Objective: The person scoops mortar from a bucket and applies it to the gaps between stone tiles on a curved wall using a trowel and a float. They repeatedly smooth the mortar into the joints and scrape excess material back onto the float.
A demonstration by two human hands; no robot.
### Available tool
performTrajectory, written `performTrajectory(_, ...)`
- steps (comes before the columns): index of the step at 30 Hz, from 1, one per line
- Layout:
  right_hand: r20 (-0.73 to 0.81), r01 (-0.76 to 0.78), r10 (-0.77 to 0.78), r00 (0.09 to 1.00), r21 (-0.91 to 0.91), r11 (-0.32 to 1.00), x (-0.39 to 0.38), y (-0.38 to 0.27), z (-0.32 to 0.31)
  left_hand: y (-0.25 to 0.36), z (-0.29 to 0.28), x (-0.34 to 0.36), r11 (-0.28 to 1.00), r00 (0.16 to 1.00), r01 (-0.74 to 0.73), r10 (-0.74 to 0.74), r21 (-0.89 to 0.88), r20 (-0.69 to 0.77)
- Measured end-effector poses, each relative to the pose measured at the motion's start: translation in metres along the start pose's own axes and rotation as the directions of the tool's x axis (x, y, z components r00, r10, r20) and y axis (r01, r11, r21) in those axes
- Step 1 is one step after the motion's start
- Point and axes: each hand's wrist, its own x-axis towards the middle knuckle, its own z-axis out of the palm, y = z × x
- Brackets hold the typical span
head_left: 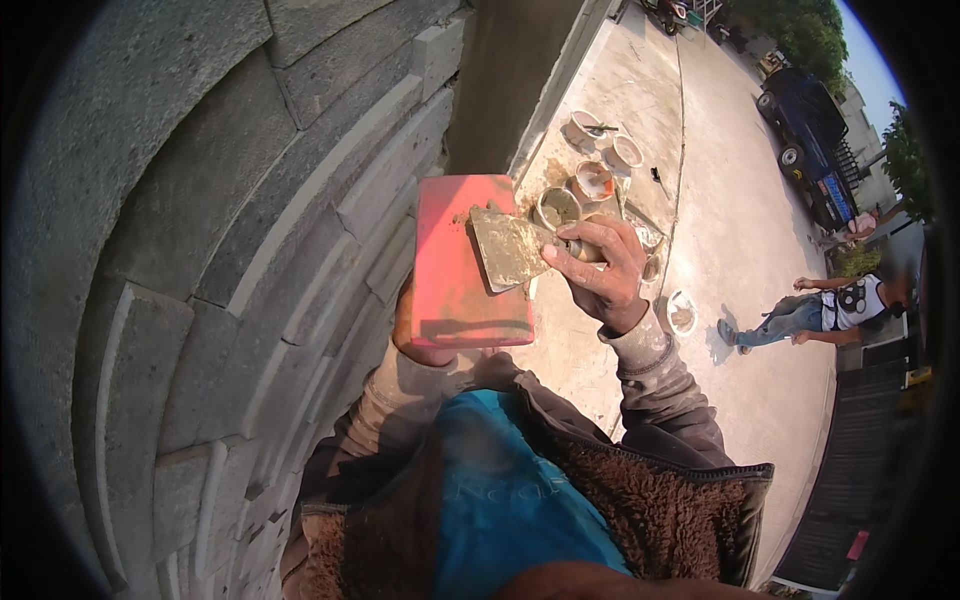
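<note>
From beneath, my left hand (408, 325) grips a flat red plastering float (445, 265); the float hides most of its fingers. Grey smears and small lumps of mortar lie on the float's face. My right hand (610, 265) is closed around the handle of a broad scraper (505, 252). The scraper's blade is coated with dried and wet mortar and lies over the middle of the float. Both sleeves are dusty.
A grey stone-block wall (240, 310) rises close on my left, beside a concrete post (500, 90). Several buckets, one a mortar bucket (558, 208), stand on the pale concrete ground (740, 200). Further right are a person (810, 315) and a dark pickup truck (805, 135).
</note>
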Motion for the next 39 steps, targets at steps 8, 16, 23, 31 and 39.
performTrajectory(8, -0.099, -0.305, 0.328, 0.940, 0.192, 0.933, 0.064, 0.020, -0.035, 0.044, 0.032, -0.001, 0.784, 0.968, 0.224, -0.247, -0.579, 0.041)
performTrajectory(16, -0.374, -0.275, 0.373, 0.849, 0.291, 0.916, 0.125, 0.029, 0.048, 0.021, 0.003, -0.015, 0.919, 0.980, -0.163, 0.109, 0.359, 0.167)
performTrajectory(23, -0.475, -0.321, 0.539, 0.696, 0.466, 0.824, 0.123, 0.000, 0.108, 0.004, -0.029, -0.058, 0.664, 0.948, 0.201, -0.317, -0.721, -0.028)
performTrajectory(31, -0.576, -0.280, 0.556, 0.599, 0.500, 0.819, 0.137, -0.009, 0.135, -0.024, -0.064, -0.091, 0.334, 0.932, 0.240, -0.340, -0.911, 0.121)
performTrajectory(39, -0.609, -0.302, 0.524, 0.596, 0.435, 0.848, 0.141, -0.001, 0.145, -0.032, -0.076, -0.100, 0.238, 0.925, 0.264, -0.336, -0.935, 0.176)
